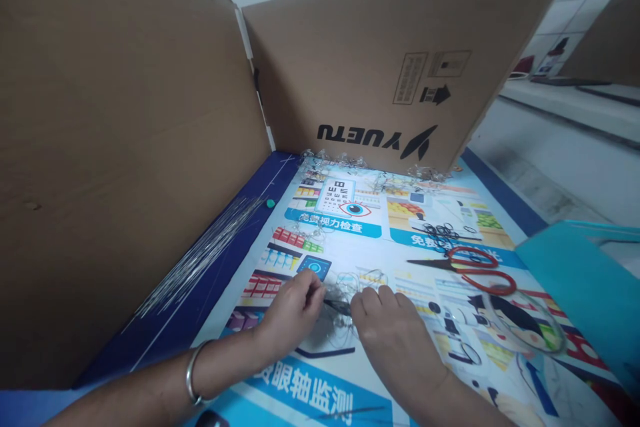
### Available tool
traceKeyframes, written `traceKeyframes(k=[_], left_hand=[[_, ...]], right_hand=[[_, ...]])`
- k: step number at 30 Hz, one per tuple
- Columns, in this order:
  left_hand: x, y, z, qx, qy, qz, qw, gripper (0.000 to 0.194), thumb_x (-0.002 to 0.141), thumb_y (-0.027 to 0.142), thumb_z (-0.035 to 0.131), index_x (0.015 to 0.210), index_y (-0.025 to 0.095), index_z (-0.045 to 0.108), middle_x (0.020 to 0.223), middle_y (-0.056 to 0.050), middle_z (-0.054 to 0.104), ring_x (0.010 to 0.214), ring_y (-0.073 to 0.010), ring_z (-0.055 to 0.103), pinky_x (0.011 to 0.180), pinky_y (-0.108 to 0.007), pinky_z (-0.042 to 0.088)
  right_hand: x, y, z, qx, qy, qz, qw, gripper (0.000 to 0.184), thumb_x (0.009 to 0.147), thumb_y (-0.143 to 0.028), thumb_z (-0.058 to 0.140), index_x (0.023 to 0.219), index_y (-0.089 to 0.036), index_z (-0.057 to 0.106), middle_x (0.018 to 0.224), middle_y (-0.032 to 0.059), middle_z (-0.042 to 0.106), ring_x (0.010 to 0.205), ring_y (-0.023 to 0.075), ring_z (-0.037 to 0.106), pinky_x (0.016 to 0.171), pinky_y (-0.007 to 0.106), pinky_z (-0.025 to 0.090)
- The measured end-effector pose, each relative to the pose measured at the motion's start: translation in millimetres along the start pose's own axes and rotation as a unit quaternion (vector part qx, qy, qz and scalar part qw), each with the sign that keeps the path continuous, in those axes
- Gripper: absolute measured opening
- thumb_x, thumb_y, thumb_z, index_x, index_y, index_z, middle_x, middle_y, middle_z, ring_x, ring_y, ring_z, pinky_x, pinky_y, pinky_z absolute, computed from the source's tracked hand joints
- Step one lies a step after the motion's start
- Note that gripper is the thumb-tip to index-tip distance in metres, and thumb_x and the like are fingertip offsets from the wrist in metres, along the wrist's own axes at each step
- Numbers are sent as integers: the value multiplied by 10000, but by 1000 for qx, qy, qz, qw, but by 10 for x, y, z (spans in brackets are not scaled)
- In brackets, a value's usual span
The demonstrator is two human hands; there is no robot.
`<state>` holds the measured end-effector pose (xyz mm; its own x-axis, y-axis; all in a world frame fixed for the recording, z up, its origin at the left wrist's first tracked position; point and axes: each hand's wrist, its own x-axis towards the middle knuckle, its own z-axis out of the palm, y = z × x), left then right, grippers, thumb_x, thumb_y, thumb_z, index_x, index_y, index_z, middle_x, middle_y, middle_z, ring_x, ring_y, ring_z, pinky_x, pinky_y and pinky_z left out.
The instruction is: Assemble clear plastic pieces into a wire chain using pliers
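My left hand [299, 300], with a silver bangle at the wrist, is closed, its fingertips pinched together near a tangle of thin clear or silvery wire [345, 285]. What lies between those fingertips is too small to make out. My right hand [387, 320] is closed around a dark tool with narrow tapered jaws, which look like pliers [339, 307]. The jaws point left toward my left fingertips, and the handles are hidden in my palm. Fine wire loops show around the jaws, both above and below them.
Red-handled scissors [483, 267] lie to the right, near black rings [440, 232]. A bundle of thin wires [205, 250] lies at left along a cardboard wall [130, 147]. Clear wire pieces [335, 160] line the back panel [360, 80]. A turquoise folder-like object [575, 280] stands at right.
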<state>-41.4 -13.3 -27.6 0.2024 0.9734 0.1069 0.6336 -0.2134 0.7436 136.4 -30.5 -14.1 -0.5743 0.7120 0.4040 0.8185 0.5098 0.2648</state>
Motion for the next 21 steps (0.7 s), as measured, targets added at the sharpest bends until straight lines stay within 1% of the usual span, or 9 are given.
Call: traceKeyframes(k=[4, 7, 10, 14, 18, 21], left_hand=[[18, -14, -24, -9, -15, -1, 1000, 167, 839, 218, 465, 678, 180, 448, 626, 21, 512, 608, -131, 476, 570, -230, 336], [19, -45, -23, -41, -36, -12, 998, 174, 861, 235, 442, 694, 186, 454, 585, 35, 525, 576, -125, 498, 566, -223, 351], [13, -69, -10, -67, -44, -31, 996, 170, 867, 241, 428, 704, 192, 436, 562, 41, 537, 552, -125, 519, 560, -222, 368], [3, -71, -7, -75, -40, -37, 996, 174, 865, 253, 423, 700, 200, 409, 558, 39, 539, 543, -131, 525, 538, -224, 364], [-7, -77, -8, -77, -35, -28, 996, 178, 867, 239, 404, 692, 204, 387, 552, 40, 527, 539, -133, 509, 543, -233, 353], [-7, -100, 4, -78, -27, -19, 996, 158, 856, 210, 395, 698, 202, 389, 579, 39, 500, 555, -130, 479, 537, -232, 331]], right_hand=[[-25, 9, 36, -3, 14, 1, 1000, 184, 610, -50, 622, 742, -170, 577, 651, 35, 521, 626, 213, 443, 555, 339, 272], [-44, 25, 63, -2, 20, 3, 1000, 188, 615, -60, 631, 764, -166, 589, 666, 41, 533, 635, 216, 445, 563, 340, 278], [-61, 42, 87, 6, 21, 0, 1000, 190, 622, -67, 638, 781, -162, 598, 678, 45, 542, 641, 216, 444, 567, 338, 280], [-83, 58, 113, 17, 20, 3, 1000, 191, 631, -66, 637, 792, -164, 602, 683, 43, 537, 647, 215, 440, 576, 337, 282], [-95, 67, 143, 27, 16, 7, 999, 219, 632, -62, 647, 822, -164, 607, 697, 41, 543, 663, 212, 440, 593, 335, 284], [-99, 73, 169, 41, 14, 16, 999, 226, 624, -58, 661, 810, -175, 607, 697, 35, 541, 666, 208, 436, 599, 330, 279]])
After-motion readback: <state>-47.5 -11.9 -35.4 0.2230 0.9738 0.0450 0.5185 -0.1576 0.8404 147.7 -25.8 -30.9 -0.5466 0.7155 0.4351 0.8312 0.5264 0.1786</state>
